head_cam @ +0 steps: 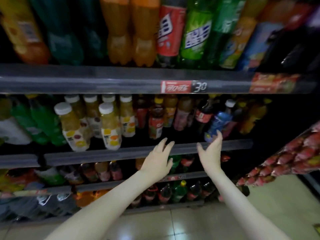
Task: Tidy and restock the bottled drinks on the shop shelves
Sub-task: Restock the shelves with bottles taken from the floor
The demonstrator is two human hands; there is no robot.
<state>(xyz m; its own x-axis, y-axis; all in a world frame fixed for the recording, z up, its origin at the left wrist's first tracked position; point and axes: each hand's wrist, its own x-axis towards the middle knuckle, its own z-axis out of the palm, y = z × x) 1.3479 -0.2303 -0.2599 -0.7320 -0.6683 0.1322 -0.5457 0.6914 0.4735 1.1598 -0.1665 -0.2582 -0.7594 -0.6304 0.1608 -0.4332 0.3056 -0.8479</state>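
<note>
Fingers spread and empty, the left hand (158, 158) and right hand (210, 150) reach over the grey shelf rail (103, 153). The right seems to brush a blue-labelled plastic soda bottle (219, 123) at the shelf front; a firm mid-body grip would square it.

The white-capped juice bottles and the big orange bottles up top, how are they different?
The white-capped juice bottles look small and pale yellow, with white fruit-dotted labels, on the second shelf. The big orange bottles look far larger and deeper orange, on the top shelf, caps out of view. Both stand in rows.
</note>
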